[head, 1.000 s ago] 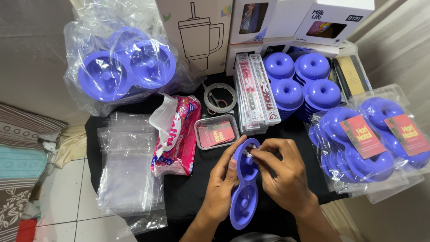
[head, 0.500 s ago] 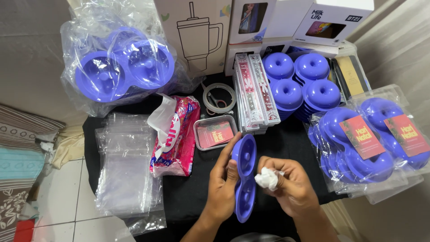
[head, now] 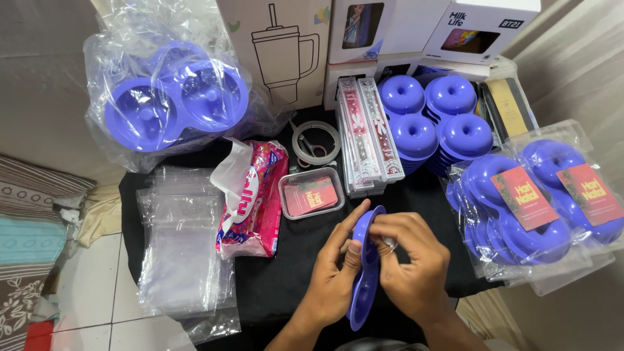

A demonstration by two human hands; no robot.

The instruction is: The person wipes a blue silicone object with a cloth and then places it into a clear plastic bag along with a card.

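Purple tray [head: 361, 292] edge-up between both hands above cluttered black table [head: 273, 286].

Your left hand [head: 335, 276] and right hand [head: 409, 270] are bare, forearms unsleeved, with short trimmed nails on your fingers [head: 354, 247].

Black-covered table [head: 273, 286], white tiled floor [head: 91, 286], grey wall [head: 39, 78]
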